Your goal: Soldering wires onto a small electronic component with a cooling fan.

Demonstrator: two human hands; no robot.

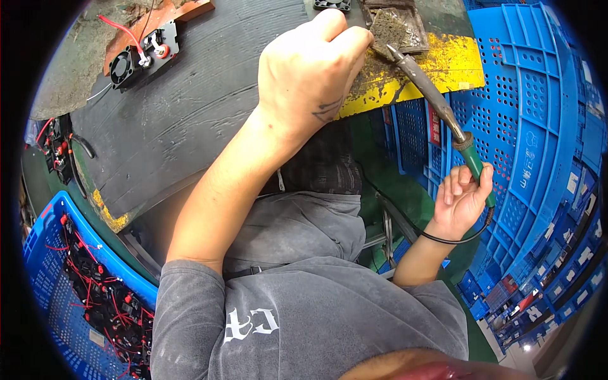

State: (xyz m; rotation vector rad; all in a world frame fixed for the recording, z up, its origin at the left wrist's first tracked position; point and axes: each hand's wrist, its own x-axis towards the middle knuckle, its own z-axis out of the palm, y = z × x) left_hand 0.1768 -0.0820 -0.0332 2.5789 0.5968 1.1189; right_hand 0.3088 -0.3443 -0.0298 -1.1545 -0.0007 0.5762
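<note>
Landmark, the dark mat; right hand, off the mat's near right side, fingers wrapped round the green handle of a soldering iron; iron tilted, metal tip up toward a brown crumbly block in a worn metal tray at the mat's far right; whether tip and block touch, cannot tell; black cable loops from handle across the right wrist; left hand above the mat's right part, near the tip, fingers curled in, knuckles up; cannot tell if anything is pinched inside; on the mat's far left, a small black fan beside a dark plate, with red wire; below the mat's near left corner, a blue crate of black parts with red leads; right of the mat, yellow scuffed strip, then blue perforated crates.
</note>
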